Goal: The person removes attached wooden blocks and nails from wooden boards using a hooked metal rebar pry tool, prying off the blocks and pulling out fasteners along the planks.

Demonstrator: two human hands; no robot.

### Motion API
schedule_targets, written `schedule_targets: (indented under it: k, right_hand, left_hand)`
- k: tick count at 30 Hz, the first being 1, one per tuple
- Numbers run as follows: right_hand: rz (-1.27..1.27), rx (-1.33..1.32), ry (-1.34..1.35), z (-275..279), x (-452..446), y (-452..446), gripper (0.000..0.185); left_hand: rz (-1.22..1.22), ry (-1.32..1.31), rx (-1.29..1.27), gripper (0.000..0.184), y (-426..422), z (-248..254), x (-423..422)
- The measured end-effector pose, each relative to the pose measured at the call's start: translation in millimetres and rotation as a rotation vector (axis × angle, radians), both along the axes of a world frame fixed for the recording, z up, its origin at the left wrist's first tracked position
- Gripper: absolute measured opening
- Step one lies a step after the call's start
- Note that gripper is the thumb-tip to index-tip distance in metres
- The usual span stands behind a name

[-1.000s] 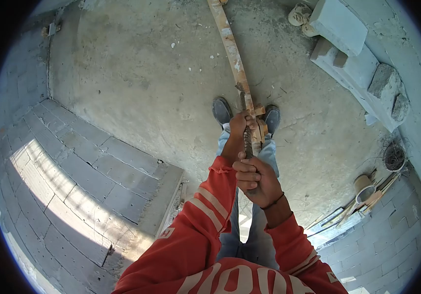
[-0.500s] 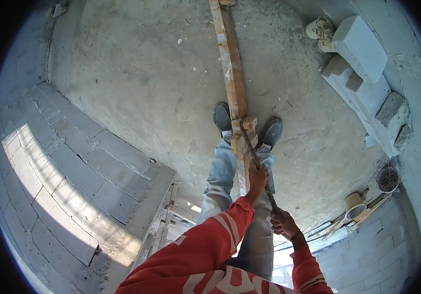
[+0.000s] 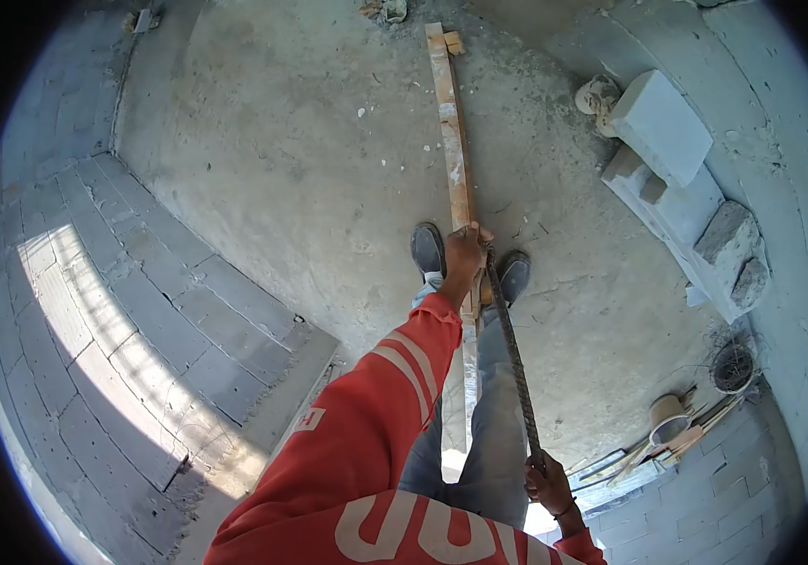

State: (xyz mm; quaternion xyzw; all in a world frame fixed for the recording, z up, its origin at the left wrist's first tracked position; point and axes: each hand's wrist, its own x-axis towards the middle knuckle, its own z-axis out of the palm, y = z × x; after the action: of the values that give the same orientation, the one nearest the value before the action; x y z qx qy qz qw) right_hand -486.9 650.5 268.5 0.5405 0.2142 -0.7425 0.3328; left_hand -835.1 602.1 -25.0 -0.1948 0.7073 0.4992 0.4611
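A long ribbed steel bar (image 3: 514, 363), like rebar, runs at a slant in front of my legs. My right hand (image 3: 550, 485) is closed around its lower end, close to my body. Bent down at the bar's upper end, my left hand (image 3: 465, 252) has its fingers curled over the wooden beam (image 3: 454, 155); what they grip is partly hidden. The beam is narrow, stained with whitish patches, and lies lengthwise on the floor between my shoes (image 3: 427, 249). A small wood piece (image 3: 486, 294) shows just below my left hand, partly covered by the bar.
White blocks (image 3: 663, 127) and broken grey chunks (image 3: 728, 234) lie along the right wall. A bucket (image 3: 669, 419), a dark round container (image 3: 732, 367) and thin wood strips stand lower right. At left rises a grey block wall (image 3: 197, 325). Small debris dots the concrete floor (image 3: 281, 122).
My left hand has moved from the bar's middle up to its upper end at the beam. My right hand has shifted lower with the bar, which now stands steeper. The view has tilted.
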Motion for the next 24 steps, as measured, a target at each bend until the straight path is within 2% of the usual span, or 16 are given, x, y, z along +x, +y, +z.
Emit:
schedule_targets:
  k: [1, 3, 5, 7, 8, 10, 11, 13, 15, 16, 18, 19, 21, 23, 24]
  right_hand:
    - [-0.081, -0.041, -0.007, -1, -11, 2, 0.014]
    - [-0.086, -0.07, -0.039, -1, -37, 11, 0.013]
    - [-0.166, -0.156, -0.095, -4, -66, 18, 0.014]
    - [-0.175, -0.138, -0.091, -7, -103, 20, 0.017]
    - [-0.196, -0.134, -0.088, -9, -122, 19, 0.02]
    - [-0.229, -0.15, -0.055, -19, -151, 12, 0.021]
    - [-0.278, -0.171, -0.017, -23, -169, 7, 0.022]
    - [-0.356, -0.18, -0.106, -25, -221, -1, 0.023]
    - [-0.609, -0.33, -0.079, -32, -265, -14, 0.018]
    - [-0.609, -0.333, -0.106, -31, -291, -18, 0.018]
    - [-0.734, -0.322, -0.164, -31, -353, -20, 0.019]
    - [-0.729, -0.315, -0.178, -32, -380, -19, 0.019]
    - [-0.968, -0.354, -0.206, -35, -429, -20, 0.014]
    - [-1.035, -0.344, -0.197, -44, -467, -22, 0.014]
    - [-1.1, -0.34, -0.17, -49, -485, -22, 0.015]
  left_hand:
    - [0.008, 0.009, 0.007, 0.04, -2, -2, 1]
    - [-0.042, 0.611, 0.121, 0.038, -9, -1, 8]
    - [0.235, 0.601, 0.106, 0.039, -19, 9, -15]
    - [0.425, 0.591, -0.05, 0.04, -50, -1, -44]
    - [0.437, 0.586, -0.047, 0.04, -57, -4, -54]
    - [0.06, 0.547, -0.995, 0.057, -65, -1, -77]
    - [0.058, 0.541, -0.995, 0.057, -69, 2, -85]
    - [-0.192, -0.316, -0.15, 0.105, -60, 53, -114]
    - [-0.163, -0.466, -0.096, 0.08, -25, 81, -110]
    - [-0.158, -0.491, -0.104, 0.08, -21, 73, -106]
    - [0.243, -0.732, 0.12, 0.04, -16, 47, -108]
    - [0.252, -0.746, 0.122, 0.04, -17, 33, -118]
    - [0.359, -0.789, 0.311, 0.014, -17, 6, -144]
    - [0.436, -0.838, 0.334, 0.014, -3, -1, -173]
    - [0.469, -0.948, 0.363, 0.013, -1, -14, -184]
